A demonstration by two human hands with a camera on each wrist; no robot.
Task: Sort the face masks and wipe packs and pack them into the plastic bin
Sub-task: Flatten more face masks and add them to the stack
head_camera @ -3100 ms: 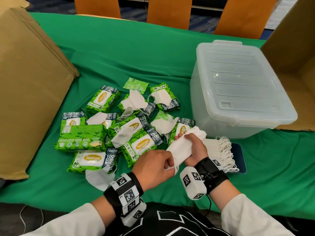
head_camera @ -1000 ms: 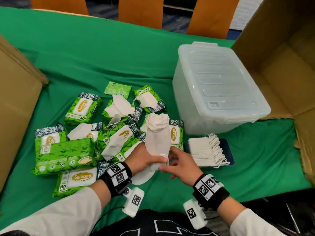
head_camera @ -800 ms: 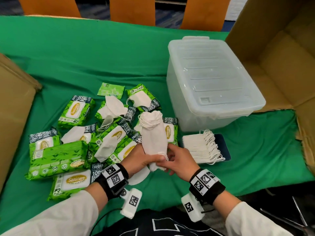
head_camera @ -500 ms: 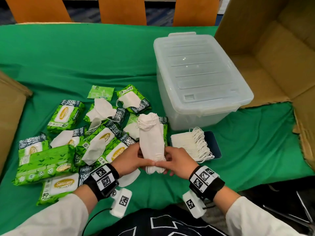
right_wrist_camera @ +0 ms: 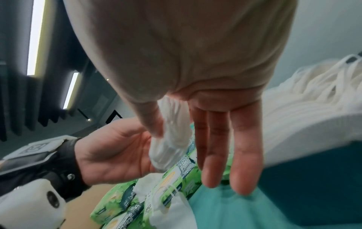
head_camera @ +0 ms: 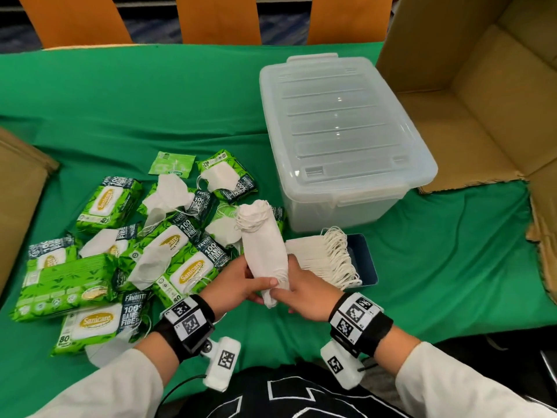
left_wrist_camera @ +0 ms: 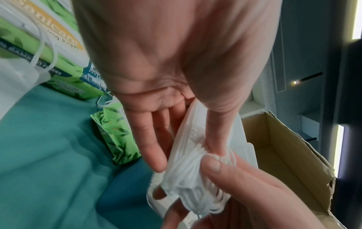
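Both my hands hold a bundle of white face masks (head_camera: 265,248) upright near the table's front edge. My left hand (head_camera: 241,285) grips its lower part from the left, thumb on the front. From the right, my right hand (head_camera: 301,294) pinches the bottom end. In the left wrist view my left hand (left_wrist_camera: 186,156) squeezes the mask bundle (left_wrist_camera: 188,178) by its ear loops. In the right wrist view my right hand (right_wrist_camera: 176,139) pinches the bundle (right_wrist_camera: 170,148) with three fingers straight. The clear plastic bin (head_camera: 340,140) stands behind with its lid on. Green wipe packs (head_camera: 193,267) and loose masks (head_camera: 150,263) lie mixed at the left.
A fanned stack of masks (head_camera: 322,254) lies on a dark blue tray (head_camera: 364,257) in front of the bin. An open cardboard box (head_camera: 482,101) fills the right side and flat cardboard (head_camera: 18,191) the left edge. Orange chairs (head_camera: 217,16) stand beyond the green cloth.
The mask bundle went from slanted to upright. My right hand has come in and taken its bottom end. The head view has swung so the bin sits more central.
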